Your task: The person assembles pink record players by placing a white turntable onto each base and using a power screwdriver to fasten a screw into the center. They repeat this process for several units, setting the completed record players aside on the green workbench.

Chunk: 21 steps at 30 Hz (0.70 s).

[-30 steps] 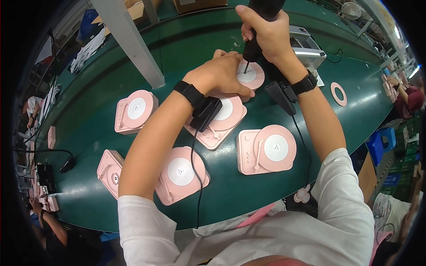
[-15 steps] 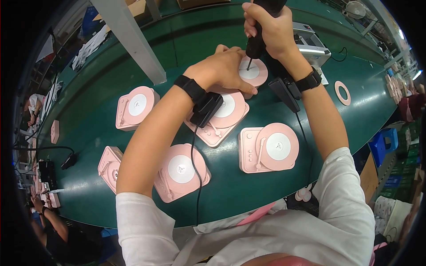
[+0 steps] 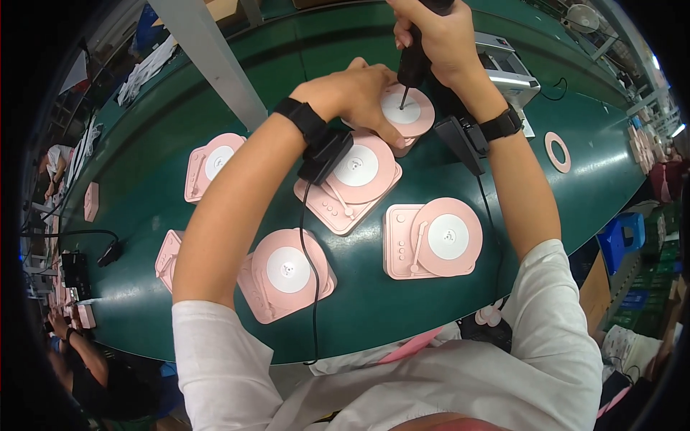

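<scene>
Item: small pink plastic turntable-shaped unit with a white round centre disc [image 3: 407, 109], lying flat on the dark green tabletop [image 3: 215, 93] at the far side of the group, directly under both hands. Right hand [image 3: 438, 36]: fingers wrapped closed around a black powered screwdriver [image 3: 414, 61], held nearly upright, its long axis running from the fist down to the unit; the thin bit meets the white disc close to its middle. Left hand [image 3: 352, 93]: fingers curled and pressed on the near-left edge of the same unit, touching it and steadying it; the left hand lies nearer the unit's body, the right stands above it. Each wrist carries a black strap, the left one with a black block and cord [image 3: 309, 237] trailing toward the person. Taken from the worked unit: a second like pink unit [image 3: 348, 179] just beside it on the near side, partly under the left wrist; a third [image 3: 430, 238] nearer still and to the right; a fourth [image 3: 286, 274] nearer and to the left; a fifth [image 3: 210, 164] well to the left. A loose pink ring [image 3: 557, 151] lies well to the right; a grey box-shaped device [image 3: 507, 68] sits just right of the right hand.
</scene>
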{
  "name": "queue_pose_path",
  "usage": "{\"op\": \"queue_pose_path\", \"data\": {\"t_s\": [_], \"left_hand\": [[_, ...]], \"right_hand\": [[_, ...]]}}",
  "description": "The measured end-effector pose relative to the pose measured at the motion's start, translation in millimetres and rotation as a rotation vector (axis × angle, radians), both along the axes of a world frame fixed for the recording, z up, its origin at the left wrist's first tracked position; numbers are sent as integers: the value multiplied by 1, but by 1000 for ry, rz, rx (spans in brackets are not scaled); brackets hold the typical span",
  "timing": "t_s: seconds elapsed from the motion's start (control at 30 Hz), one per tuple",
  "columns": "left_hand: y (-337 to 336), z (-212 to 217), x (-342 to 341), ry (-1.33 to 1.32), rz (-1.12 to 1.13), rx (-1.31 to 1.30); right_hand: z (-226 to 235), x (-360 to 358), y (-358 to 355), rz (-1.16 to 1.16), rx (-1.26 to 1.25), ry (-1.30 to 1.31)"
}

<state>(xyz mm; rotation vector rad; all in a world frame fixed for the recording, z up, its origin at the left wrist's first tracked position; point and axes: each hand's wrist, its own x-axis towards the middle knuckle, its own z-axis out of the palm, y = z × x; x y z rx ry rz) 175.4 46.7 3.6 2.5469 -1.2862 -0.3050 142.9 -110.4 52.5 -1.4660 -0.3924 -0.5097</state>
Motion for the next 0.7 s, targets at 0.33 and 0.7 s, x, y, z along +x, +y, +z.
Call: {"op": "queue_pose_path", "data": {"t_s": [0.33,0.7], "left_hand": [[-7,-3,-20,-172,227,127],[3,-17,-14,-52,138,-47]], "right_hand": [[0,2,5,17,51,-18],[3,-1,7,49,20,1]]}}
